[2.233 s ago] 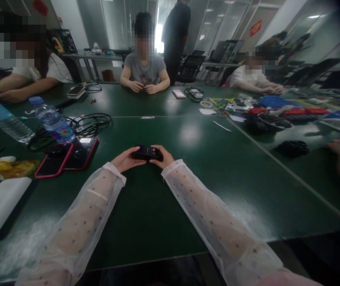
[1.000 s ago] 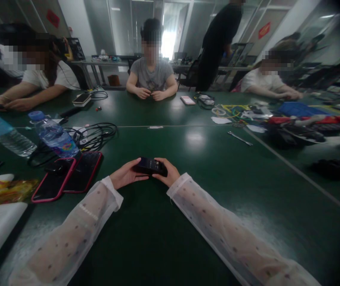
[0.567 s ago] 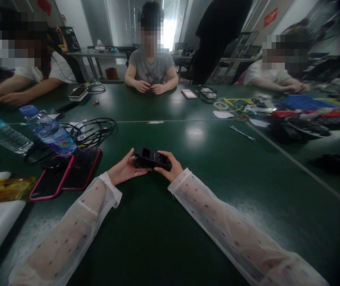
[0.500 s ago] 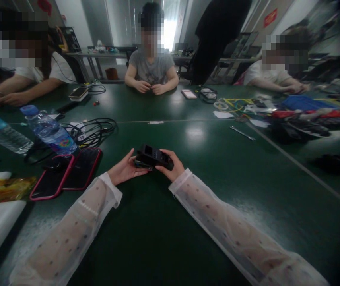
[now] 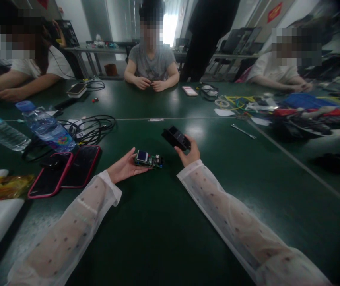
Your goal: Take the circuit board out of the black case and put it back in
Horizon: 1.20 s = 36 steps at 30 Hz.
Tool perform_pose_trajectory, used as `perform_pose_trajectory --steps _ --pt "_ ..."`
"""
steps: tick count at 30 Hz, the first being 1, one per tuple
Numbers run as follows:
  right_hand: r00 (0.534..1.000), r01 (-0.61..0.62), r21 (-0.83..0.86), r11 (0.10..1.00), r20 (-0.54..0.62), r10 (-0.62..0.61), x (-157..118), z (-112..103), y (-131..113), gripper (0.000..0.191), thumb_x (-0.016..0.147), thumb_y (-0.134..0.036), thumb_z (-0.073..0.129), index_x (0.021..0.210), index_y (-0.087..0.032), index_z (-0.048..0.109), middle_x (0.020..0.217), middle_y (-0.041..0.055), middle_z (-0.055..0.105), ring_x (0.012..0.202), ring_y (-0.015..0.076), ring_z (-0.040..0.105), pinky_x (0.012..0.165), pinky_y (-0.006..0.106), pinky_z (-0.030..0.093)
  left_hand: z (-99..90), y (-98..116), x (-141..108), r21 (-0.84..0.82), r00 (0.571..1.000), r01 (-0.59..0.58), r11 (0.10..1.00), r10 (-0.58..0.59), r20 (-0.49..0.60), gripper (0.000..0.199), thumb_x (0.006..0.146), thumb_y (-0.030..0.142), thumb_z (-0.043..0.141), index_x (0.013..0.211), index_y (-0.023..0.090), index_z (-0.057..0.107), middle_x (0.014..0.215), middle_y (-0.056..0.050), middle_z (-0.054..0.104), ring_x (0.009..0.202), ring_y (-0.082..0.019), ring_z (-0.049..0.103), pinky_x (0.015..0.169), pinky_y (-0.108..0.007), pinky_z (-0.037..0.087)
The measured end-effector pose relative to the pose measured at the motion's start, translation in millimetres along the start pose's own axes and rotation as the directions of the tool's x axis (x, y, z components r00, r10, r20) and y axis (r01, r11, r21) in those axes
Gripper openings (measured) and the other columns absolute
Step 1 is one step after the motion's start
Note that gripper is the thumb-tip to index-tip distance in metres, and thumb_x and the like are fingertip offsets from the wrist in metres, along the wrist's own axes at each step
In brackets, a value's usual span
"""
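Observation:
A green circuit board (image 5: 150, 159) with a small square screen rests in my left hand (image 5: 125, 166), thumb along its near-left edge and the fingers under it. My right hand (image 5: 191, 153) grips a black plastic housing (image 5: 175, 138) by its right end, thumb on the near side and fingers behind. The housing is tilted and held up and to the right of the board, apart from it. Part of the board's underside is hidden by the fingers.
Two phones (image 5: 80, 167) with red edges, water bottles (image 5: 46, 127) and coiled black cables (image 5: 98, 129) lie to the left. A wrench (image 5: 243, 131) and a heap of cables and parts (image 5: 247, 105) are at right. Other people sit across the green table (image 5: 158, 222).
My right hand has lifted the black housing off the circuit board, moving it up and right. The board's screen and components now show. My left hand has stayed nearly in place.

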State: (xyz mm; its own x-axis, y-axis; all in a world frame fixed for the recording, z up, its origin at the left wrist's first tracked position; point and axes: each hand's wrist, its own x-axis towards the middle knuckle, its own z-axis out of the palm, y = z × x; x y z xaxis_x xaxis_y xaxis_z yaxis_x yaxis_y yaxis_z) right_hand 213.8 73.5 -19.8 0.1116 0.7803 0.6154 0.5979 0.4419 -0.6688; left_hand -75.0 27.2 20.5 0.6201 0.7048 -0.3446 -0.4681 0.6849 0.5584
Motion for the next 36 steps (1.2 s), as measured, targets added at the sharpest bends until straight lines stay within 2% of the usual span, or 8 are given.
perform_pose_trajectory --steps 6,16,20,26,36 --pt "0.998 -0.053 -0.088 0.995 0.014 0.055 2 1 14 0.06 0.077 -0.037 0.067 0.13 -0.018 0.047 0.124 0.0153 0.058 0.11 0.0301 0.059 0.088 0.048 0.052 1.7 1 -1 0.002 1.0 0.01 1.0 -0.01 -0.011 0.067 0.095 0.048 0.044 0.148 0.014 0.021 0.141 -0.025 0.042 0.123 -0.033 0.054 0.103 -0.043 0.043" --pt "0.993 -0.06 -0.173 0.983 0.087 0.076 1 0 14 0.057 0.076 -0.036 0.066 0.127 -0.016 0.049 0.124 0.0173 0.058 0.114 0.0323 0.057 0.095 0.053 0.048 6.2 1 -2 0.002 0.999 0.008 1.0 -0.008 -0.031 0.065 0.096 0.046 0.045 0.146 0.011 0.024 0.14 -0.027 0.043 0.121 -0.034 0.056 0.101 -0.042 0.046" --pt "0.992 -0.06 -0.182 0.981 0.095 0.079 2 0 14 0.058 0.076 -0.036 0.066 0.127 -0.014 0.05 0.123 0.0181 0.059 0.114 0.0327 0.057 0.096 0.054 0.047 8.6 1 -3 0.005 0.999 0.008 1.0 -0.008 -0.047 0.065 0.096 0.045 0.045 0.146 0.01 0.023 0.14 -0.027 0.043 0.121 -0.034 0.056 0.102 -0.042 0.045" --pt "0.992 -0.071 -0.162 0.984 0.096 0.087 2 0 15 0.059 0.075 -0.037 0.066 0.127 -0.015 0.049 0.124 0.0178 0.058 0.113 0.0338 0.058 0.094 0.055 0.048 2.0 0 0 0.011 1.0 0.016 1.0 -0.016 -0.015 0.065 0.095 0.046 0.046 0.146 0.011 0.025 0.137 -0.025 0.047 0.122 -0.034 0.055 0.103 -0.043 0.044" --pt "0.993 -0.048 -0.156 0.987 0.097 0.064 1 0 16 0.058 0.076 -0.038 0.066 0.127 -0.017 0.05 0.122 0.0169 0.059 0.112 0.0332 0.058 0.092 0.054 0.048 3.4 0 -1 0.023 1.0 0.012 1.0 -0.011 -0.025 0.066 0.095 0.042 0.048 0.146 0.007 0.025 0.138 -0.027 0.046 0.122 -0.033 0.055 0.103 -0.041 0.045"
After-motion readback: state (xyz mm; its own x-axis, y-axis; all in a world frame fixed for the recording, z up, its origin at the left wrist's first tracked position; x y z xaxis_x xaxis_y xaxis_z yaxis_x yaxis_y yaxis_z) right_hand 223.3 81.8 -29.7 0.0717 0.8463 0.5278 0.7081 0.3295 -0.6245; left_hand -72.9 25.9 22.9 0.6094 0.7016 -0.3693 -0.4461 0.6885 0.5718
